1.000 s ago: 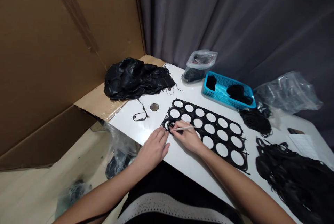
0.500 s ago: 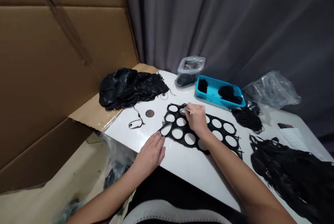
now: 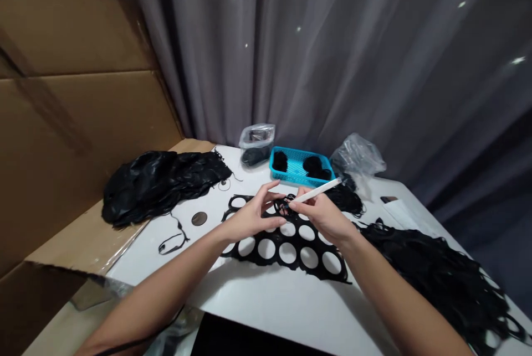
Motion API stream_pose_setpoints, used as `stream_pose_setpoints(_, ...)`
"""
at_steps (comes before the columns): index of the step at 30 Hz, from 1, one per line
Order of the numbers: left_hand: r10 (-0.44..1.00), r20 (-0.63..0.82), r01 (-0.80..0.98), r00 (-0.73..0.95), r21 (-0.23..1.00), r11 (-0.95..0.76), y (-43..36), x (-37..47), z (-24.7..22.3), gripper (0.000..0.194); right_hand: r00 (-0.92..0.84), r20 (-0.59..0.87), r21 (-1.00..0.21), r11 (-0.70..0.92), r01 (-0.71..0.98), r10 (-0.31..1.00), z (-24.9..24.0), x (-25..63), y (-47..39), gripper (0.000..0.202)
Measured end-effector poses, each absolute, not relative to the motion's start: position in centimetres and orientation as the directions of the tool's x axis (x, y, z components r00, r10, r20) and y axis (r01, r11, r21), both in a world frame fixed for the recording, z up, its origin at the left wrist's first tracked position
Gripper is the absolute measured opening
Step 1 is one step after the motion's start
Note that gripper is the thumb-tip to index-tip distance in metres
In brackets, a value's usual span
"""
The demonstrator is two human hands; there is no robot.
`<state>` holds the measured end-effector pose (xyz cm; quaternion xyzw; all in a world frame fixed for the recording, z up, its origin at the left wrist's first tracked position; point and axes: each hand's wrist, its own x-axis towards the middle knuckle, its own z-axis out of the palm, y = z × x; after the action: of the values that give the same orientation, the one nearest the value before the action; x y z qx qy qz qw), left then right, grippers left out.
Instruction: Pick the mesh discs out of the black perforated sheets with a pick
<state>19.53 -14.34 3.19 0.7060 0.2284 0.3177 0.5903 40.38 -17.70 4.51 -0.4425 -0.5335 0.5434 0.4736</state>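
A slim white pen-like tool (image 3: 318,190) slants up from my right hand (image 3: 328,215), which is closed around it. Beside its fingertips is a small bunch of thin black rings (image 3: 284,206); whether the fingers also pinch these is unclear. My left hand (image 3: 251,215) comes in from the other side, thumb and fingers spread apart around the bunch. I cannot tell if it touches the rings. Below both hands a black sheet with rows of round holes (image 3: 277,251) lies flat on the white table (image 3: 249,295).
Stacked black sheets (image 3: 166,181) lie at the left on cardboard, near a dark disc (image 3: 199,218). Behind are a clear tub (image 3: 256,144) and a blue basket (image 3: 297,169) with black bundles. A plastic bag (image 3: 359,154) and a heap of black holed scraps (image 3: 432,267) are on the right.
My left hand has risen from the sheet's left corner to the bunch of rings. My right hand has lifted, and the white tool now shows at length. The view has tilted up and shifted.
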Motion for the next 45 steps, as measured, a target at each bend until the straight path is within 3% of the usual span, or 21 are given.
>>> stream_pose_setpoints(3, 0.662, 0.119, -0.136, 0.74, 0.99, -0.026, -12.6, 22.0, 3.5, 0.083, -0.111, 0.039, -0.999, 0.035, -0.037, 0.993, 4.9, 41.8, -17.8, 0.041)
stream_pose_setpoints(9, 0.598, 0.023, -0.116, 0.801, 0.986, 0.118, -10.9, 24.5, 3.7, 0.092, -0.087, 0.027, -0.997, 0.02, -0.075, 0.996, 4.7, 43.8, -17.7, 0.047)
stream_pose_setpoints(21, 0.749, 0.109, -0.163, 0.654, 0.987, -0.002, -8.5, 28.0, 3.8, 0.08, 0.117, 0.193, -0.979, 0.182, 0.095, 0.974, 4.8, 45.0, -16.0, 0.042)
stream_pose_setpoints(24, 0.72, 0.108, -0.203, 0.685, 0.978, 0.046, -8.0, 27.6, 4.1, 0.08, 0.109, 0.166, -0.986, 0.163, 0.035, 0.98, 4.5, 45.5, -15.4, 0.042)
stream_pose_setpoints(29, 0.657, 0.082, -0.279, 0.75, 0.939, 0.202, -7.6, 27.0, 4.5, 0.079, -0.054, 0.02, -0.982, 0.009, -0.189, 0.998, 4.0, 46.6, -14.6, 0.046)
stream_pose_setpoints(34, 0.616, 0.001, -0.282, 0.787, 0.89, 0.359, -7.4, 27.0, 4.3, 0.072, -0.088, -0.041, -0.96, -0.064, -0.272, 0.995, 4.0, 46.9, -14.4, 0.043)
stream_pose_setpoints(40, 0.64, -0.06, -0.363, 0.766, 0.782, 0.507, -7.3, 27.3, 3.7, 0.057, -0.208, -0.015, -0.894, -0.106, -0.435, 0.978, 3.2, 46.6, -14.1, 0.043)
stream_pose_setpoints(45, 0.679, -0.072, -0.393, 0.731, 0.769, 0.505, -7.5, 27.5, 3.5, 0.049, -0.199, 0.025, -0.888, -0.069, -0.455, 0.98, 1.7, 46.0, -13.4, 0.049)
